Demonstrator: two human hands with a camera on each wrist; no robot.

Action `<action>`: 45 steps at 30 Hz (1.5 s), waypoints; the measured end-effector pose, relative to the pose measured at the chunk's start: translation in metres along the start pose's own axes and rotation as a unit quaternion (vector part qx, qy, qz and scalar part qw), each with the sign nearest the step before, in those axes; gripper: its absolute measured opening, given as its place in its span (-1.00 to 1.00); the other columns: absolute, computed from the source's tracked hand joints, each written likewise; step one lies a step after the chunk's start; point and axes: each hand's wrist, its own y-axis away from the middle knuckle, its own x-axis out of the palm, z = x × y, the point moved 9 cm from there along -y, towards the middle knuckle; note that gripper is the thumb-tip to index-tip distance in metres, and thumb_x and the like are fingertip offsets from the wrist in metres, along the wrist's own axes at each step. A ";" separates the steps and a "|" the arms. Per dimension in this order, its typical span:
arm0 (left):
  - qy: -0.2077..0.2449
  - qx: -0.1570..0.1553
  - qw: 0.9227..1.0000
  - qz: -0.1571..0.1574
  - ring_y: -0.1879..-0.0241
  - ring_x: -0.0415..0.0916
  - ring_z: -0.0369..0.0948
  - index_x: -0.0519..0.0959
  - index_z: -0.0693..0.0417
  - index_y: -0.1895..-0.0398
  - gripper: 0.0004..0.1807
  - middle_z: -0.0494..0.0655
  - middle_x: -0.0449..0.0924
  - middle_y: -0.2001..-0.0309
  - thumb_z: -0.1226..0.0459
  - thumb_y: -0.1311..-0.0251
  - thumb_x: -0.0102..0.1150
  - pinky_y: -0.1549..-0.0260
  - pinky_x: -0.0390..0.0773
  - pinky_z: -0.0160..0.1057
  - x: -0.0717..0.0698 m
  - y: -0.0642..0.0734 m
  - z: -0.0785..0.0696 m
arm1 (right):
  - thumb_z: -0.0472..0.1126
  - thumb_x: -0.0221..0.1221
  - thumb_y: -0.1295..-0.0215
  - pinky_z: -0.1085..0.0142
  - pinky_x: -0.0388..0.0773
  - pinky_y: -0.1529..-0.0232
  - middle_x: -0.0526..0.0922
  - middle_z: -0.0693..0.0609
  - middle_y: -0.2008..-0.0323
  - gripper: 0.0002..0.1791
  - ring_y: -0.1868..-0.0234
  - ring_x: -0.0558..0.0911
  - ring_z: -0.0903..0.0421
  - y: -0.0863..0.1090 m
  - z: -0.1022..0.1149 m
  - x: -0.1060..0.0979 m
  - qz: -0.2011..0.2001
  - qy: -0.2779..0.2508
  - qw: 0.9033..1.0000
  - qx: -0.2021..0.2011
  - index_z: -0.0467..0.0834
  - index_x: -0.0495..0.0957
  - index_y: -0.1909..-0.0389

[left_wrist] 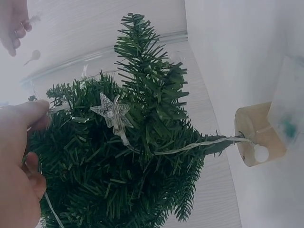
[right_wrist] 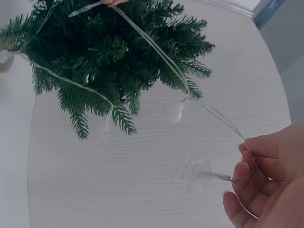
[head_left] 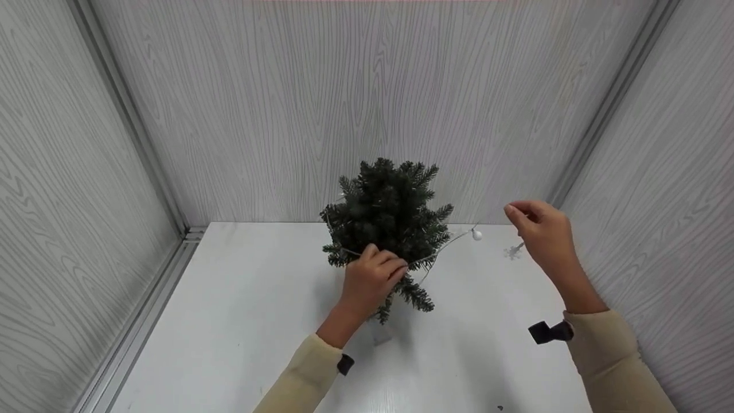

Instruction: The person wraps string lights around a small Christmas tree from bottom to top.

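A small green artificial Christmas tree (head_left: 387, 212) stands on the white table, with a wired string of lights (right_wrist: 151, 42) around its branches. At the front of the tree my left hand (head_left: 371, 280) pinches the string between thumb and fingers. Off to the right, my right hand (head_left: 543, 236) pinches another stretch of the wire, which runs raised between both hands. A white ball light (right_wrist: 173, 112) hangs from this stretch. Below my right fingers dangles a clear snowflake light (right_wrist: 191, 173). The left wrist view shows a clear star light (left_wrist: 111, 114) against the branches.
The tree's round wooden base (left_wrist: 256, 135) has another ball light (left_wrist: 261, 154) beside it. Wood-grain panels (head_left: 355, 86) enclose the white table (head_left: 252, 321) at the back and sides. A small dark speck (head_left: 500, 408) lies near the front edge.
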 end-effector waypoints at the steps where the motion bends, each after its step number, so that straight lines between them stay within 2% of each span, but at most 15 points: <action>1: -0.002 -0.005 1.000 -0.004 0.39 0.44 -0.22 0.75 -0.21 0.36 -0.90 -0.29 0.67 0.34 0.09 -0.19 0.28 0.70 0.44 -0.39 0.001 0.000 0.000 | 0.01 0.12 -0.38 0.50 0.40 0.46 0.61 -0.07 0.36 -0.63 0.46 0.51 0.21 -0.003 0.000 0.003 0.006 0.002 1.000 0.003 -0.23 0.65 0.13; 5: -0.004 -0.035 0.999 -0.025 0.42 0.43 -0.24 0.75 -0.21 0.38 -0.91 -0.31 0.66 0.37 0.10 -0.18 0.29 0.73 0.41 -0.41 0.000 -0.003 -0.002 | 0.00 0.12 -0.38 0.46 0.37 0.41 0.64 -0.12 0.31 -0.62 0.37 0.49 0.15 -0.018 0.007 0.014 0.009 0.003 1.000 0.000 -0.25 0.65 0.13; 9: -0.007 -0.061 0.997 -0.043 0.43 0.41 -0.25 0.74 -0.20 0.38 -0.90 -0.31 0.65 0.37 0.10 -0.19 0.28 0.69 0.44 -0.42 0.000 -0.006 -0.005 | -0.04 0.13 -0.38 0.33 0.36 0.30 0.66 -0.14 0.25 -0.65 0.29 0.48 0.10 -0.031 0.020 0.026 -0.003 0.005 1.000 -0.013 -0.25 0.67 0.14; 13: -0.011 -0.083 0.995 -0.056 0.46 0.39 -0.25 0.74 -0.18 0.39 -0.90 -0.30 0.65 0.36 0.11 -0.19 0.29 0.70 0.43 -0.41 0.000 -0.004 -0.005 | -0.01 0.12 -0.38 0.23 0.37 0.30 0.65 -0.12 0.24 -0.65 0.30 0.50 0.07 -0.042 0.033 0.041 0.004 0.006 1.000 -0.016 -0.21 0.67 0.12; 16: -0.010 -0.094 0.993 -0.065 0.48 0.38 -0.24 0.74 -0.16 0.39 -0.89 -0.29 0.65 0.36 0.12 -0.20 0.27 0.70 0.42 -0.39 0.000 -0.003 -0.006 | -0.01 0.12 -0.39 0.23 0.37 0.33 0.65 -0.11 0.26 -0.66 0.33 0.48 0.07 -0.049 0.043 0.049 0.008 -0.008 1.000 -0.018 -0.21 0.66 0.12; 22: -0.011 -0.105 0.991 -0.079 0.47 0.38 -0.23 0.75 -0.13 0.36 -0.86 -0.26 0.66 0.35 0.11 -0.23 0.24 0.67 0.43 -0.38 -0.002 -0.004 -0.006 | -0.04 0.14 -0.38 0.23 0.38 0.30 0.66 -0.10 0.25 -0.68 0.29 0.51 0.06 -0.061 0.060 0.059 -0.006 -0.024 1.000 -0.018 -0.20 0.67 0.11; 28: -0.016 -0.110 0.989 -0.095 0.47 0.40 -0.22 0.75 -0.12 0.33 -0.84 -0.24 0.67 0.33 0.12 -0.25 0.21 0.66 0.44 -0.37 -0.006 -0.009 -0.006 | 0.00 0.12 -0.38 0.16 0.42 0.23 0.66 -0.08 0.19 -0.66 0.19 0.55 0.04 -0.076 0.066 0.072 -0.003 -0.010 1.000 -0.001 -0.16 0.66 0.08; 34: -0.027 -0.117 0.987 -0.104 0.45 0.41 -0.22 0.76 -0.13 0.33 -0.86 -0.24 0.67 0.32 0.12 -0.24 0.23 0.64 0.45 -0.38 -0.008 -0.015 -0.008 | 0.02 0.10 -0.39 0.14 0.42 0.30 0.67 -0.03 0.19 -0.68 0.28 0.59 0.04 -0.087 0.069 0.085 0.001 0.027 1.000 0.013 -0.09 0.66 0.07; 45: -0.034 -0.117 0.987 -0.106 0.44 0.44 -0.21 0.76 -0.13 0.33 -0.84 -0.23 0.67 0.33 0.13 -0.26 0.20 0.56 0.51 -0.38 -0.006 -0.020 -0.009 | 0.01 0.10 -0.40 0.20 0.39 0.36 0.66 -0.01 0.17 -0.69 0.38 0.54 0.07 -0.091 0.084 0.102 0.017 0.001 1.000 0.014 -0.08 0.66 0.06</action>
